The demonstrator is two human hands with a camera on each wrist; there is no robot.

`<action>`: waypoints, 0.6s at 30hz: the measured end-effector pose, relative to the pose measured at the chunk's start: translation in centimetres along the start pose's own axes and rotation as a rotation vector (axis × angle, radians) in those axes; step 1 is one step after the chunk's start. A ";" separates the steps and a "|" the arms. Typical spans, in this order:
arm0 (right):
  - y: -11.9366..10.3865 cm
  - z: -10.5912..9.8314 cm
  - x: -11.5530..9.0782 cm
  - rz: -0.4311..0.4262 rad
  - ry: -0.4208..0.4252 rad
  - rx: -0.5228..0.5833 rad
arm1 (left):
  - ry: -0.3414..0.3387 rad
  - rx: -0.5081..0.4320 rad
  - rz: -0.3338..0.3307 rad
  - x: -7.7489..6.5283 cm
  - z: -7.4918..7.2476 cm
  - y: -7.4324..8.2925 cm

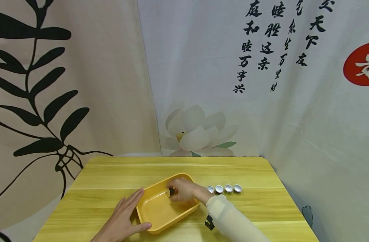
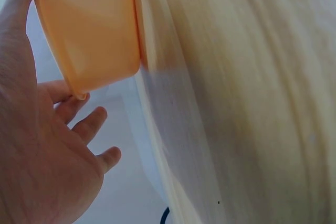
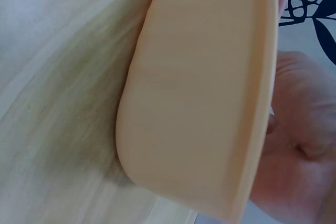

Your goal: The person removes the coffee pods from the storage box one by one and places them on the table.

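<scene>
A yellow rectangular tray stands at an angle on the table. My left hand spans the tray's left end, its fairly straight fingers at the rim and the thumb by the near corner. In the left wrist view, fingertips meet the rim while the lower fingers hang free. Inside the tray, my right hand pinches a small dark-ended cylinder, partly hidden by the fingers; its exact kind I cannot tell. The right wrist view shows mostly the tray's outer wall, with the hand behind the rim.
Several small round pieces with silvery tops are lined up right of the tray, partly behind the right forearm. A black item shows beside the right sleeve. Printed curtains hang behind the wooden table.
</scene>
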State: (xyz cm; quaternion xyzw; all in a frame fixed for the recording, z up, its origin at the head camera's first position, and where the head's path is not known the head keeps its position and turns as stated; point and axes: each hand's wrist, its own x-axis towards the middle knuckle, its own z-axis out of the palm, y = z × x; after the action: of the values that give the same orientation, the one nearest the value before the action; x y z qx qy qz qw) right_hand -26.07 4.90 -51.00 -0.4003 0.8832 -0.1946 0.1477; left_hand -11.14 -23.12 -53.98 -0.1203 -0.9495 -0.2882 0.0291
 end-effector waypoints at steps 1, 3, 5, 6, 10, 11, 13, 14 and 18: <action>0.0 0.0 0.0 0.005 -0.004 -0.003 | 0.000 0.002 0.000 0.0 0.0 0.0; -0.1 0.1 0.0 0.008 -0.007 -0.013 | 0.000 0.010 0.002 0.0 0.0 0.0; -0.1 0.1 -0.1 0.004 -0.006 -0.033 | 0.000 0.020 0.007 0.0 -0.1 0.0; -0.1 0.1 -0.1 0.002 -0.005 -0.041 | 0.001 0.022 0.008 0.0 -0.1 0.0; -0.1 0.1 -0.1 -0.003 0.000 -0.068 | 0.002 0.032 0.008 -0.1 -0.1 0.0; -0.1 0.1 -0.2 -0.004 -0.001 -0.067 | 0.003 0.033 0.007 -0.1 -0.1 0.0; -0.1 0.1 -0.2 -0.001 -0.003 -0.060 | 0.004 0.035 0.007 -0.1 -0.2 0.1; -0.1 0.2 -0.3 -0.001 -0.004 -0.055 | 0.004 0.035 0.008 -0.1 -0.2 0.1; -0.1 0.1 -0.3 -0.001 -0.005 -0.048 | 0.010 0.034 0.014 -0.1 -0.2 0.1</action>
State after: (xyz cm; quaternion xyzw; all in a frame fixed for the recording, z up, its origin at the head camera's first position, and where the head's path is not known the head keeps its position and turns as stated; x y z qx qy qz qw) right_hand -25.77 4.99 -51.04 -0.4048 0.8870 -0.1726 0.1402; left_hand -11.05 -23.11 -53.78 -0.1248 -0.9533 -0.2724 0.0379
